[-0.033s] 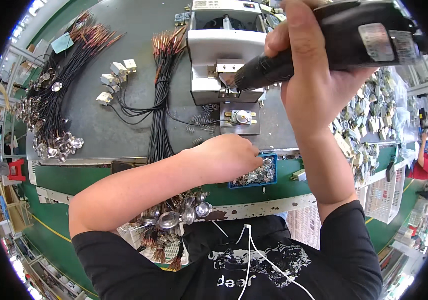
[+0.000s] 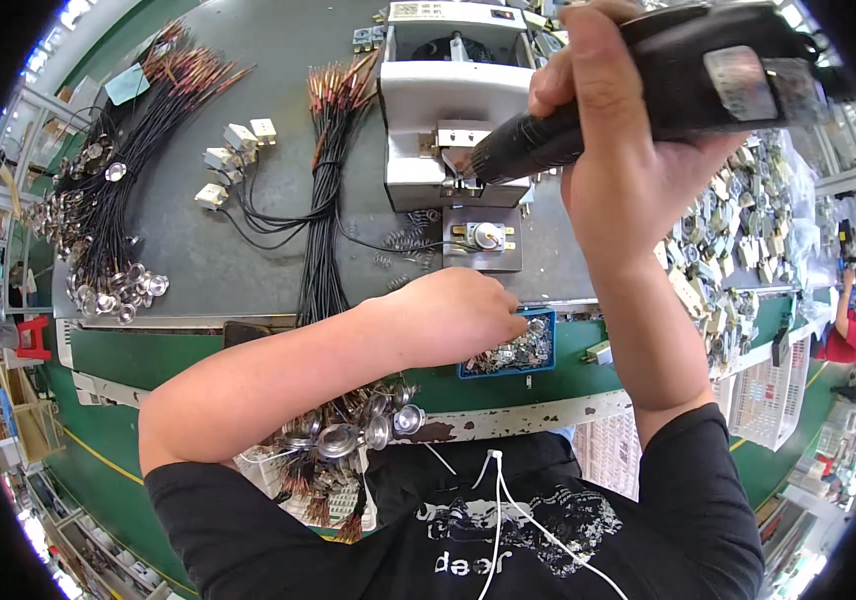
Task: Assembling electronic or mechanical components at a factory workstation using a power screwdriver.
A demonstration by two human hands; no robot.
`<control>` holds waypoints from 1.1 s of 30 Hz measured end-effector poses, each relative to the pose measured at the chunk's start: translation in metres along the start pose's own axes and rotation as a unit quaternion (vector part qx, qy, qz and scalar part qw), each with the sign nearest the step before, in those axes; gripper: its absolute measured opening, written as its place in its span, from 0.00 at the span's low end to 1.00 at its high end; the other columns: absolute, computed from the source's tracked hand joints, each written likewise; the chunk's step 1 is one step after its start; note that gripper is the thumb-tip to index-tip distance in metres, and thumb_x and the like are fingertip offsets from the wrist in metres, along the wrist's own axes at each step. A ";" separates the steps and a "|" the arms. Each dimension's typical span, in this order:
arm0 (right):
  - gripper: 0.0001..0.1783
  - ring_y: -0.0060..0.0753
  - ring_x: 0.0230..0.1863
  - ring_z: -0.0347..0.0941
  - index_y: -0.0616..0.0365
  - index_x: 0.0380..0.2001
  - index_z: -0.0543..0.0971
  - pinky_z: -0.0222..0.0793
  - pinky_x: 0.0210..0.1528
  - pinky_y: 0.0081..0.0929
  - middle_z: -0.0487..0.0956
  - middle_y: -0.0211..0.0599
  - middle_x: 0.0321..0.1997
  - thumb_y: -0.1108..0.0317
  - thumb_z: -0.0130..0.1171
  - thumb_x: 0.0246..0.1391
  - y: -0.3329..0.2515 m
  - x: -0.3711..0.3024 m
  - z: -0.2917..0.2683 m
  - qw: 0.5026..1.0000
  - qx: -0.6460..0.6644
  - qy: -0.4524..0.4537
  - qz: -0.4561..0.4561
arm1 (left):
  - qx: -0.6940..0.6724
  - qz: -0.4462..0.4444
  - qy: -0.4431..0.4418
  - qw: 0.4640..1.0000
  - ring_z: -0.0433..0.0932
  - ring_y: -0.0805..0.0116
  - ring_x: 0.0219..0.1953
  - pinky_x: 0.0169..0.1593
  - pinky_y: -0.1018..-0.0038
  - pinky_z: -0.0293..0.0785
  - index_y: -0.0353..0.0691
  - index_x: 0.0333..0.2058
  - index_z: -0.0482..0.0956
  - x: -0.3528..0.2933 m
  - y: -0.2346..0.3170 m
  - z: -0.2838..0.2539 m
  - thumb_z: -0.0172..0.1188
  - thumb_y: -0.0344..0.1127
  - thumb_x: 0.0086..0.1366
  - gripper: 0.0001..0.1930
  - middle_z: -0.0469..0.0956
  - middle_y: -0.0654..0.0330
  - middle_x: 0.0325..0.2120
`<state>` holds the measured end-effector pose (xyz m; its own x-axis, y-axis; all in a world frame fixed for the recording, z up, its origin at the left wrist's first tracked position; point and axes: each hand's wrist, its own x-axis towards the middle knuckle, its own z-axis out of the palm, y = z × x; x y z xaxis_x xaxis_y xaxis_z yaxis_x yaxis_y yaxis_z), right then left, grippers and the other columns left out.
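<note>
My right hand (image 2: 613,130) is wrapped round a black electric screwdriver (image 2: 538,145), held tilted with its bit at the front outlet of a white and grey screw feeder (image 2: 413,110). My left hand (image 2: 463,315) is curled at the left edge of a blue tray (image 2: 555,350) of small metal pieces. Its fingertips are hidden, and I cannot see what they hold. Just beyond it, a small switch-like part with a round white centre (image 2: 488,237) sits on a metal fixture plate (image 2: 488,262). A black wire runs from this part to a tied wire bundle (image 2: 323,205).
White connector blocks (image 2: 240,137) on wires lie left of the bundle. Another bundle (image 2: 108,235) with round metal caps lies far left. Loose springs (image 2: 408,240) are by the feeder. Many similar parts (image 2: 738,230) are heaped at right. Metal cups (image 2: 338,440) hang below my left forearm.
</note>
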<state>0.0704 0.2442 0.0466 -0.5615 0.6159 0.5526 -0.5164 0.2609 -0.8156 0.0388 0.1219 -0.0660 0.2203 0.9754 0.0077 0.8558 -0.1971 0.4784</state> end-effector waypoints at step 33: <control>0.31 0.24 0.30 0.80 0.60 0.58 0.63 0.77 0.32 0.22 0.82 0.36 0.35 0.84 0.66 0.54 0.016 0.005 0.021 0.999 0.032 -0.015 -0.023 | -0.026 -0.040 0.002 0.999 0.81 0.55 0.40 0.45 0.60 0.78 0.41 0.39 0.82 -0.010 0.002 -0.018 0.60 0.33 0.61 0.09 0.79 0.58 0.34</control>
<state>0.0456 0.2359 0.0397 -0.5545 0.5820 0.5948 -0.5819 0.2399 -0.7771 0.0295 0.1136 -0.0494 0.1500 0.9883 -0.0282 0.8452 -0.1134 0.5222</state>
